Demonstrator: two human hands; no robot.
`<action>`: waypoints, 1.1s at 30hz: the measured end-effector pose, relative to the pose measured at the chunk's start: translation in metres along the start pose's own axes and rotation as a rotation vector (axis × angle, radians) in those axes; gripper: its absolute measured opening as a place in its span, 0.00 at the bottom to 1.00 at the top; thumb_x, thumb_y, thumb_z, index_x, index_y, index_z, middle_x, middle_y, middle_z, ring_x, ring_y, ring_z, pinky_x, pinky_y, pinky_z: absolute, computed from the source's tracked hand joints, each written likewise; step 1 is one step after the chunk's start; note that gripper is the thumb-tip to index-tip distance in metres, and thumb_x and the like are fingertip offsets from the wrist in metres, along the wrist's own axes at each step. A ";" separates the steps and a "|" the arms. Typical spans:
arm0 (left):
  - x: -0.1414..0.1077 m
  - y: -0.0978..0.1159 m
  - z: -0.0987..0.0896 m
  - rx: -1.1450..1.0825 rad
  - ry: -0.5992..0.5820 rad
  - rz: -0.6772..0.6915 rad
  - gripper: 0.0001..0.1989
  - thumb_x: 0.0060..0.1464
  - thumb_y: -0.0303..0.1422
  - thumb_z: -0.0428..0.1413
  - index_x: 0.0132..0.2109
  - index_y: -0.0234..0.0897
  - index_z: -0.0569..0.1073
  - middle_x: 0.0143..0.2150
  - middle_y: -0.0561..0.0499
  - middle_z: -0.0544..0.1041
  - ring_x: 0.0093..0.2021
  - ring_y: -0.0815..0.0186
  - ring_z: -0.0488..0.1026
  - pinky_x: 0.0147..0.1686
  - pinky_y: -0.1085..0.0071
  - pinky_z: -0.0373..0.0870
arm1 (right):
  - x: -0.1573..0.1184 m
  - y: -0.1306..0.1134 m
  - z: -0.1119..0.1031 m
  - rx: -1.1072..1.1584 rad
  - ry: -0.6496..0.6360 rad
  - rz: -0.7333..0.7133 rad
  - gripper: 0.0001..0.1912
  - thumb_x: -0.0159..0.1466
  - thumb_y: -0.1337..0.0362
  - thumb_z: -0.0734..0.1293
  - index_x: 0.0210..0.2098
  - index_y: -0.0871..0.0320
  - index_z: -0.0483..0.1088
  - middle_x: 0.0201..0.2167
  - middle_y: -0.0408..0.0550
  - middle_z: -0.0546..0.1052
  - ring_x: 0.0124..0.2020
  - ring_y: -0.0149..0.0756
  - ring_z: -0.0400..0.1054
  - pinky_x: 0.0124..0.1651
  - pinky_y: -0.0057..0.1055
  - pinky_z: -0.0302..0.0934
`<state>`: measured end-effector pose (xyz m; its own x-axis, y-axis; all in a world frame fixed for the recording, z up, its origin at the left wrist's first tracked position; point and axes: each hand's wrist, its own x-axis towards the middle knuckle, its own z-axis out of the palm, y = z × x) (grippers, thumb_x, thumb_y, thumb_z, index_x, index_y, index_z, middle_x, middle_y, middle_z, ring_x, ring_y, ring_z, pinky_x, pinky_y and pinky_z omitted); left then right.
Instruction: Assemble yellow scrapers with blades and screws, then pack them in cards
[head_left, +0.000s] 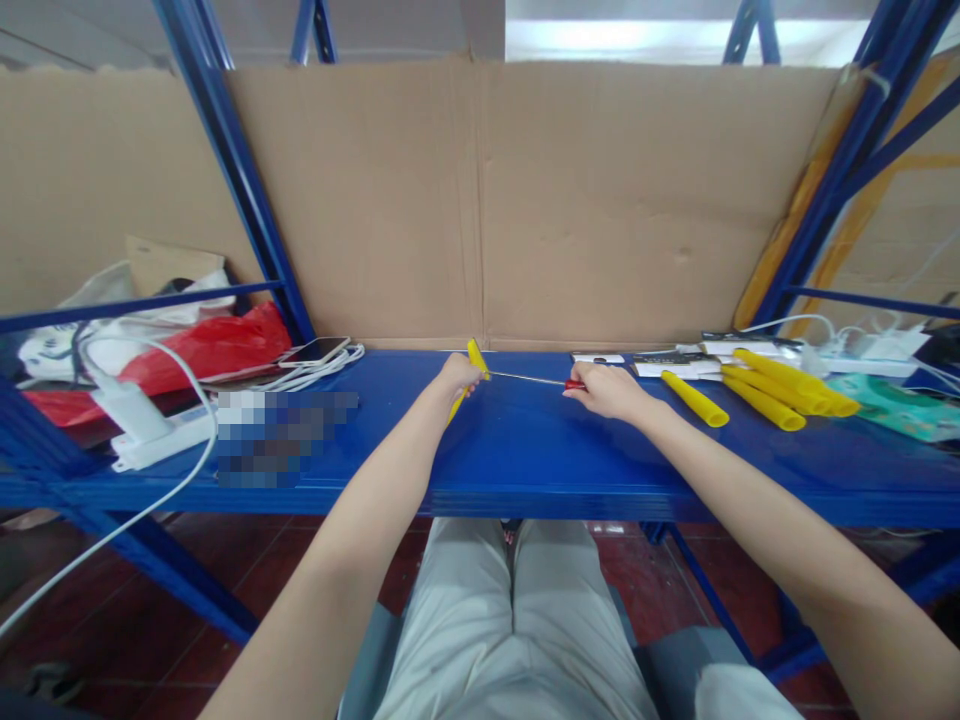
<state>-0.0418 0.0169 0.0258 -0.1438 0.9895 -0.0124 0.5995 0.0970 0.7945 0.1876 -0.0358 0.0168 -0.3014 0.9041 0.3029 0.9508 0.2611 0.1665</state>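
Note:
My left hand [463, 373] is closed around a yellow plastic piece [476, 356], which sticks out above and below my fingers. Its exact kind is hard to make out. In my closed right hand [607, 388] is the red handle of a screwdriver [529, 377]. The thin metal shaft runs level to the left, and its tip meets the yellow piece at my left fingers. Both hands are over the blue shelf top, a forearm's length from me. Right of my right hand lies a single tapered yellow tube [696, 400].
More yellow tubes [795, 385] are piled at the right, by flat packages [675, 364] and a green packet [900, 408]. Left are a white power strip [161, 440], coiled white cable [319, 368], a phone and a red bag [225, 345]. Cardboard [600, 200] walls the back.

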 end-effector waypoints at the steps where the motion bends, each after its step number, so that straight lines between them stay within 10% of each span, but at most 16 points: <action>1: 0.000 0.000 0.000 -0.001 0.002 -0.005 0.09 0.50 0.19 0.56 0.24 0.31 0.68 0.10 0.60 0.58 0.13 0.75 0.57 0.18 0.76 0.55 | 0.000 0.000 0.000 0.005 0.022 0.000 0.13 0.64 0.56 0.60 0.42 0.59 0.66 0.40 0.54 0.76 0.39 0.42 0.71 0.34 0.31 0.56; 33: 0.002 0.000 0.003 0.037 0.008 0.013 0.06 0.49 0.21 0.57 0.26 0.31 0.70 0.11 0.59 0.59 0.13 0.74 0.58 0.18 0.76 0.57 | -0.004 -0.001 -0.002 -0.071 -0.024 -0.016 0.13 0.65 0.60 0.57 0.44 0.61 0.65 0.45 0.60 0.74 0.45 0.47 0.70 0.39 0.33 0.59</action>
<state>-0.0400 0.0189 0.0239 -0.1416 0.9899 0.0031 0.6304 0.0878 0.7713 0.1878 -0.0402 0.0175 -0.3136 0.9081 0.2776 0.9383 0.2513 0.2376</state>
